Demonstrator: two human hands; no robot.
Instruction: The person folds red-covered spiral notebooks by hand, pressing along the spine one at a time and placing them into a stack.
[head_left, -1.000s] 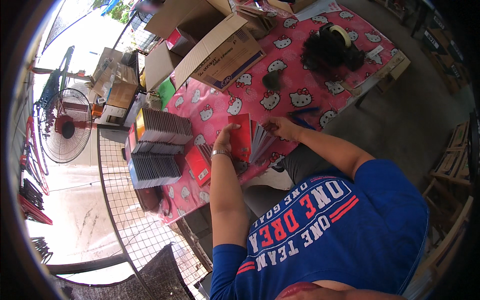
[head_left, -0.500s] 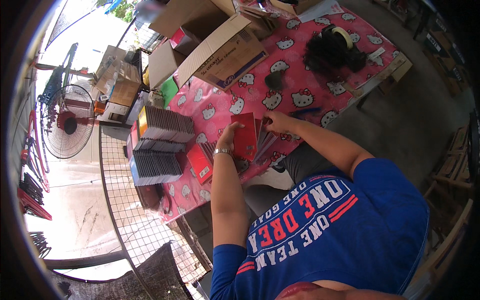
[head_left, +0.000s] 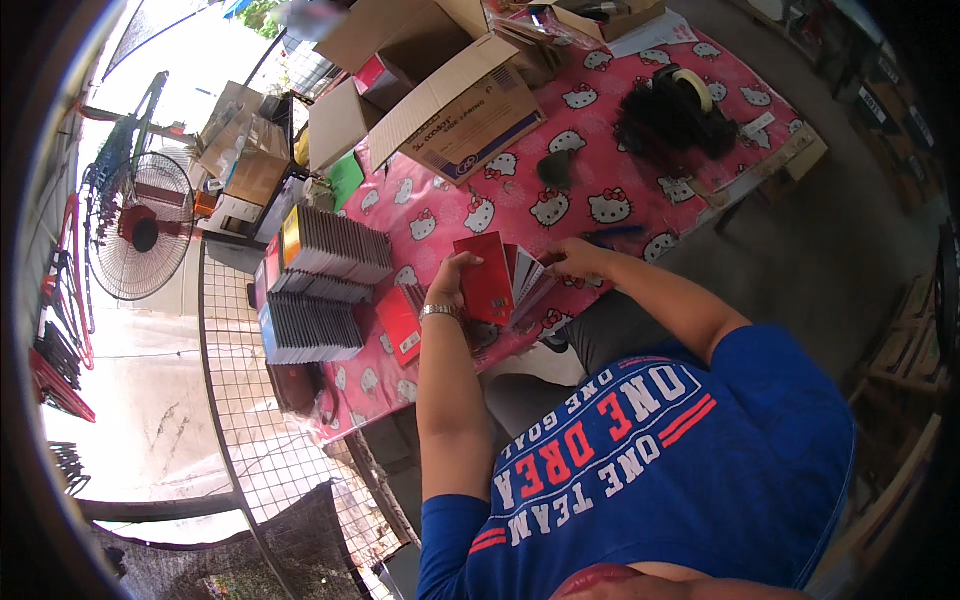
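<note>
My left hand [head_left: 450, 283], with a metal watch at the wrist, grips a bundle of thin notebooks by its left side, thumb over the front one. A red notebook [head_left: 487, 280] faces up on this bundle. Behind it, white and grey edges [head_left: 526, 272] fan out to the right. My right hand [head_left: 578, 260] has its fingers closed at the outer corner of the fan; exactly what they pinch is too small to make out. Beside my left wrist, more red notebooks [head_left: 398, 325] lie on the pink patterned tablecloth [head_left: 425, 256].
Tall rows of notebooks [head_left: 335, 250] stand at the table's left. Open cardboard boxes [head_left: 470, 125] fill the far side. A tape roll [head_left: 692, 90] and a black fluffy bundle [head_left: 655, 125] lie far right. A blue pen-like item [head_left: 615, 232] rests near my right hand. A fan [head_left: 143, 228] stands left.
The notebooks at the bundle's right have spread wider, showing more white edges. My right hand has shifted slightly right, and my left thumb still lies on the red cover.
</note>
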